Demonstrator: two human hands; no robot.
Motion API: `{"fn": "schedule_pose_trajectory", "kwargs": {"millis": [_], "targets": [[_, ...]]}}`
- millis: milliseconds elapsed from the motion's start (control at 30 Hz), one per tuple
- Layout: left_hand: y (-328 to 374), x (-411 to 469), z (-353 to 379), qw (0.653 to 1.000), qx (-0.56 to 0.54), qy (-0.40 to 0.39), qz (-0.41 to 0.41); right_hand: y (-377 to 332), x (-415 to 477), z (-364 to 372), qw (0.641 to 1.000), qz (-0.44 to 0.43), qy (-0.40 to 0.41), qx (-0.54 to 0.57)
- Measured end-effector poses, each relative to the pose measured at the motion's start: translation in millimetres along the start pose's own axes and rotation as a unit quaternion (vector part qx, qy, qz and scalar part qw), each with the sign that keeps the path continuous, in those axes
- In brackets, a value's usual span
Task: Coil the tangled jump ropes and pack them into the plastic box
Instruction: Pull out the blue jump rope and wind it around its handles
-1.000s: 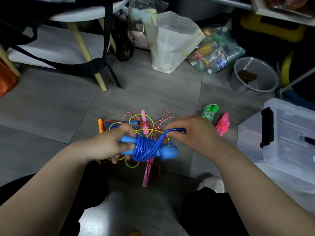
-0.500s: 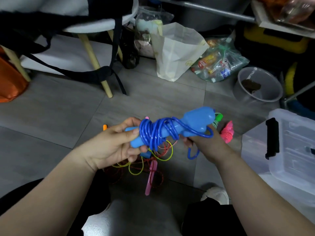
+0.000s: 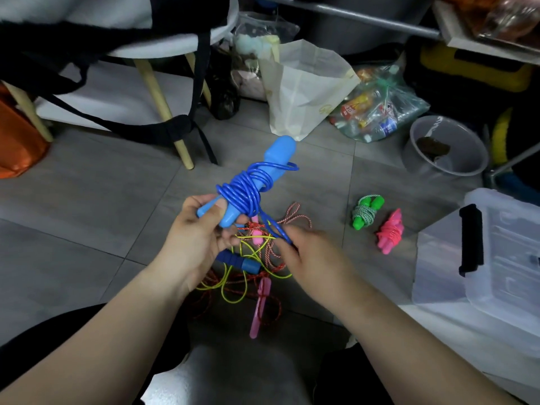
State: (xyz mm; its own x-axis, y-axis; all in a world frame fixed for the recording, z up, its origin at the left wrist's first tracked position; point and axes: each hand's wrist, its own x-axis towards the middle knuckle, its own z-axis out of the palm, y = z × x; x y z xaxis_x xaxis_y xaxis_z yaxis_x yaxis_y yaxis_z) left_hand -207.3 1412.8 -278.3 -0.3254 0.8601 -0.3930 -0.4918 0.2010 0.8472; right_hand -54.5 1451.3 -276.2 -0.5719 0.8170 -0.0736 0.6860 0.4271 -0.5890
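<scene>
The left hand (image 3: 195, 244) grips the coiled blue rope (image 3: 248, 190), slanting up and away, while the right hand (image 3: 317, 260) pinches its loose tail (image 3: 273, 228) just below, nearer the box (image 3: 496, 258) on the floor (image 3: 87, 214)

At frame centre, the left hand (image 3: 195, 238) grips the blue jump rope (image 3: 251, 185); the right hand (image 3: 309, 258) pinches its loose cord. Plastic box (image 3: 496, 258) sits right.

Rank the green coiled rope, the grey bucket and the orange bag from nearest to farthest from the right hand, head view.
1. Green coiled rope, on the floor just right of the right hand.
2. Grey bucket, farther back on the right.
3. Orange bag, at the far left edge.
</scene>
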Motion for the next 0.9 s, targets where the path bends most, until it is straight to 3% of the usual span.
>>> {"fn": "schedule_pose_trajectory", "kwargs": {"millis": [200, 400, 567, 633, 667, 700, 767, 833, 900], "targets": [[-11, -1, 3, 0.979, 0.184, -0.010, 0.090, 8, 3, -3, 0.985, -0.107, 0.132, 0.037], [-16, -9, 5, 0.916, 0.365, -0.026, 0.166, 17, 8, -13, 0.962, -0.058, 0.195, 0.180], [-20, -13, 6, 0.858, 0.461, -0.043, 0.221, 18, 9, -9, 0.957, -0.103, 0.261, 0.078], [-21, -17, 7, 0.819, 0.507, -0.049, 0.265, 22, 11, -11, 0.946, -0.107, 0.306, 0.002], [-21, -18, 6, 0.780, 0.539, -0.052, 0.313, 24, 12, -11, 0.942, -0.099, 0.320, -0.018], [-22, -17, 5, 0.739, 0.566, -0.056, 0.361, 25, 13, -11, 0.941, -0.087, 0.325, -0.023], [-25, -14, 3, 0.693, 0.584, -0.051, 0.420, 23, 13, -10, 0.949, -0.052, 0.310, 0.005], [-29, -14, 3, 0.684, 0.585, -0.035, 0.434, 20, 11, -8, 0.954, -0.031, 0.297, 0.030], [-32, -17, 4, 0.717, 0.562, -0.030, 0.412, 19, 10, -6, 0.953, -0.036, 0.300, 0.031]]}}
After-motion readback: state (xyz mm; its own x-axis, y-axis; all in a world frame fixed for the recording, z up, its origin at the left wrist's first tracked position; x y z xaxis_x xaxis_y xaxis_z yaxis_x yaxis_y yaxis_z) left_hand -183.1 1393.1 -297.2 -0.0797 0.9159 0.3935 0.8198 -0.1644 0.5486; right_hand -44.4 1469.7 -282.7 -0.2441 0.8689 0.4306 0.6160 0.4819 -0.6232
